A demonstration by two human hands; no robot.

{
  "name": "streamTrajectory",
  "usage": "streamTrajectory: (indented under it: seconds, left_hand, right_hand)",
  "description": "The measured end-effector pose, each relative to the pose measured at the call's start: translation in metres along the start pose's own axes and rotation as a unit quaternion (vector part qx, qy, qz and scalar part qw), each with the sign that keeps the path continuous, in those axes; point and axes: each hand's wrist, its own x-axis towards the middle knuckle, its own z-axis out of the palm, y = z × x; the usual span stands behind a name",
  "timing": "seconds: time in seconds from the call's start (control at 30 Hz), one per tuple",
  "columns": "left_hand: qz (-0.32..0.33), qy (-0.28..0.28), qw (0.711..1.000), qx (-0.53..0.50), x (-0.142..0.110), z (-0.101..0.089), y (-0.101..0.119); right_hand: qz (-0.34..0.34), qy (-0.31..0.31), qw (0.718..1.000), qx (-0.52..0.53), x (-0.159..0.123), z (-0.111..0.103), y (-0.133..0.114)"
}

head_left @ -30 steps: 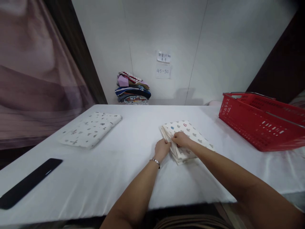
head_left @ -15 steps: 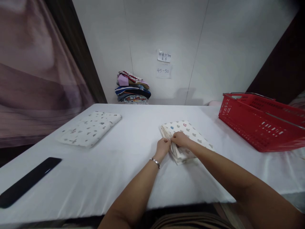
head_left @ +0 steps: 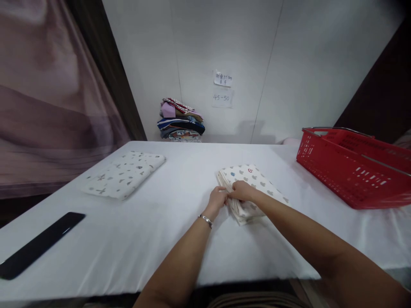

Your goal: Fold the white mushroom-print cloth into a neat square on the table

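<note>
A folded white cloth with grey and coloured prints (head_left: 253, 182) lies on the white table (head_left: 180, 231), right of centre. My left hand (head_left: 217, 201), with a bracelet at the wrist, pinches the cloth's near left edge. My right hand (head_left: 241, 191) rests on top of the same edge, fingers curled over the layers. Both hands touch each other at the cloth's side.
A second folded printed cloth (head_left: 123, 174) lies at the far left. A black flat object (head_left: 38, 244) sits at the near left edge. A red plastic basket (head_left: 353, 169) stands at the right. A pile of folded clothes (head_left: 180, 122) is by the back wall.
Both hands have stayed on the cloth's left edge, drawing slightly closer together. The view has shifted a little.
</note>
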Motion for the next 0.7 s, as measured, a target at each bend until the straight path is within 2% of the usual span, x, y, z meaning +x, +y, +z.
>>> streamTrajectory:
  seconds: [0.1, 0.2, 0.37, 0.5, 0.7]
  left_hand:
    - [0.061, 0.037, 0.993, 0.092, 0.007, -0.006, -0.005]
    - [0.128, 0.069, 0.963, 0.227, 0.01, -0.008, -0.009]
    - [0.112, 0.054, 0.934, 0.336, 0.008, -0.004, -0.008]
    - [0.106, 0.051, 0.923, 0.367, 0.007, -0.001, -0.007]
    - [0.1, 0.035, 0.94, 0.323, 0.013, -0.003, -0.009]
  right_hand:
    - [-0.004, 0.008, 1.0, 0.007, -0.002, 0.0, 0.002]
    - [-0.011, 0.018, 1.0, -0.001, -0.004, -0.002, 0.003]
    - [-0.022, 0.036, 0.995, -0.09, -0.007, -0.006, -0.003]
    - [-0.031, 0.046, 0.989, -0.134, -0.004, -0.005, -0.009]
    - [-0.034, 0.05, 0.986, -0.158, -0.004, 0.005, -0.018]
